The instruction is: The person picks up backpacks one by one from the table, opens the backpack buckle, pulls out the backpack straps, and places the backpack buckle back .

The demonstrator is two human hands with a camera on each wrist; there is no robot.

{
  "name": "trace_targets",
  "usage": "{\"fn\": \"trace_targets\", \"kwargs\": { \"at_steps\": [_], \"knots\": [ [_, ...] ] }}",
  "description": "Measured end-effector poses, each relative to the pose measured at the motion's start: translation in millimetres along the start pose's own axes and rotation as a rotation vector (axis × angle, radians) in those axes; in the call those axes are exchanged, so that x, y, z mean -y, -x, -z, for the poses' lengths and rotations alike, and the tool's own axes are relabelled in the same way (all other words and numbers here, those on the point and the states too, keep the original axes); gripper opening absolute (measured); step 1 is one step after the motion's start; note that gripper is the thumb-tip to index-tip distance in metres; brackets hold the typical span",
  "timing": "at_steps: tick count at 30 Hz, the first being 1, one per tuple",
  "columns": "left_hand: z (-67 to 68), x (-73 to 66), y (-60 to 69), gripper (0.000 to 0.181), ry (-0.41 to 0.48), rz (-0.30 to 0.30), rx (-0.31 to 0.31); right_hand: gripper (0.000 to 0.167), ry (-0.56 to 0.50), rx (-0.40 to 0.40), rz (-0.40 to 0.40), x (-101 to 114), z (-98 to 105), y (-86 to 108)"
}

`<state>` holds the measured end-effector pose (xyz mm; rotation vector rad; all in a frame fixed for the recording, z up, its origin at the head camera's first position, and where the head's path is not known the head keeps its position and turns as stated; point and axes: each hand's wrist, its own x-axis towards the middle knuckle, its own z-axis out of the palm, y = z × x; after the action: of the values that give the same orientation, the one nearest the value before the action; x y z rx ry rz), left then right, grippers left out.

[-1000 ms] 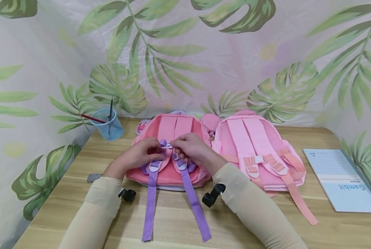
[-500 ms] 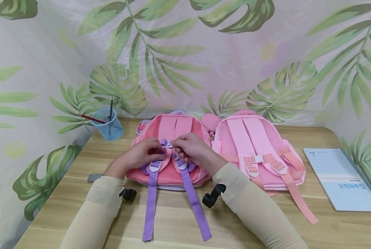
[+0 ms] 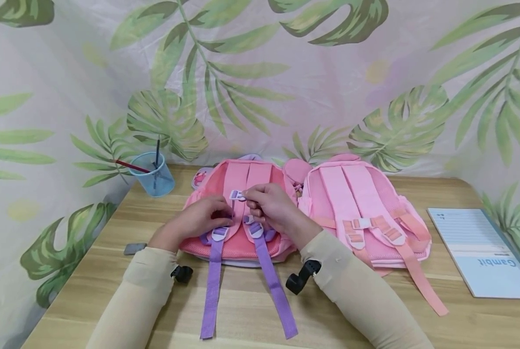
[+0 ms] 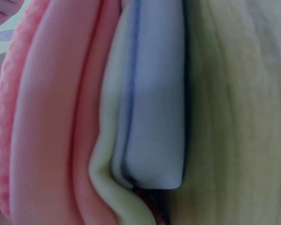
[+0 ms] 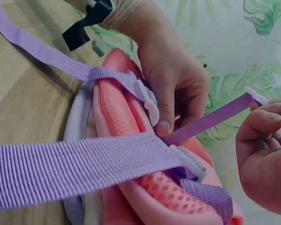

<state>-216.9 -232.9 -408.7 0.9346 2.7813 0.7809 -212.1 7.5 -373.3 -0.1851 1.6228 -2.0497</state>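
Note:
On the table lies a coral-pink backpack (image 3: 235,177), its back panel up, with two purple straps (image 3: 275,295) hanging toward me. My right hand (image 3: 270,201) pinches a white plastic buckle (image 3: 235,195) above the shoulder straps. From it a narrow purple webbing strip (image 5: 215,117) runs taut down to my left hand (image 3: 207,213), whose thumb and fingers pinch its lower end. White strap adjusters (image 3: 219,233) sit just below the left hand. In the left wrist view only the backpack's layered side (image 4: 51,112) and a bit of a hand appear.
A second, lighter pink backpack (image 3: 330,184) with orange straps lies touching on the right. Beyond it is a notepad (image 3: 482,242). A blue mesh pen cup (image 3: 155,179) stands at the back left; a small grey object (image 3: 134,248) is beside my left forearm.
My right hand has raised the white buckle slightly. The purple loop that stood at the buckle's left end is gone, and the strip below is drawn straight. The left hand stays nearly still.

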Motion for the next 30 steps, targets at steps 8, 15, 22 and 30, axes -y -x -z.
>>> {"fn": "trace_targets", "kwargs": {
  "at_steps": [8,15,22,30],
  "knots": [
    [5.1,-1.7,5.9,0.019,0.091,0.032,-0.031,0.018,0.037,-0.013,-0.023,2.8,2.9,1.3],
    [20.6,-12.7,8.9,0.033,0.207,0.07,-0.137,0.019,0.083,-0.023,-0.067,4.5,6.0,2.1],
    [30.3,-31.1,3.6,0.034,0.197,-0.028,-0.188,0.022,0.161,-0.017,-0.051,5.7,8.5,3.7],
    [27.9,-33.0,0.3,0.02,0.198,-0.066,-0.199,0.031,0.191,0.031,-0.071,5.7,10.2,7.4]
  ]
}}
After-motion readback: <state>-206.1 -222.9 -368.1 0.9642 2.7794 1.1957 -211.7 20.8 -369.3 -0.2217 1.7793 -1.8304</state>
